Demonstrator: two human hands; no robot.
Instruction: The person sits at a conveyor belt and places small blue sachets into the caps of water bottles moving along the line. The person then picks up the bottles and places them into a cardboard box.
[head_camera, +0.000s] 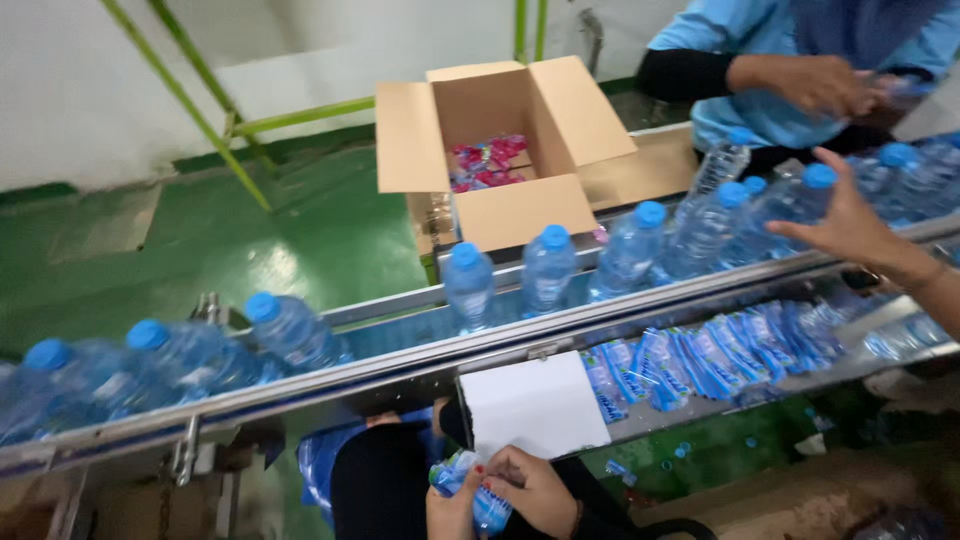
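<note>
At the bottom of the view my left hand (450, 512) and my right hand (538, 488) are together, both closed on a small bundle of blue and white plastic labels (466, 476). Both arms wear black sleeves. Just above my hands a white sheet (535, 405) lies on the metal ledge. Behind it the conveyor rail (400, 372) carries clear water bottles with blue caps, such as one bottle (468, 285) straight ahead. Several stacks of blue labels (700, 355) lie in a row on the ledge to the right.
An open cardboard box (500, 140) holding pink packets stands beyond the conveyor on a green floor. A co-worker's hand (850, 225) reaches to a bottle at the right. Another person in a light blue top (760, 60) works at the far right. Loose caps dot the floor.
</note>
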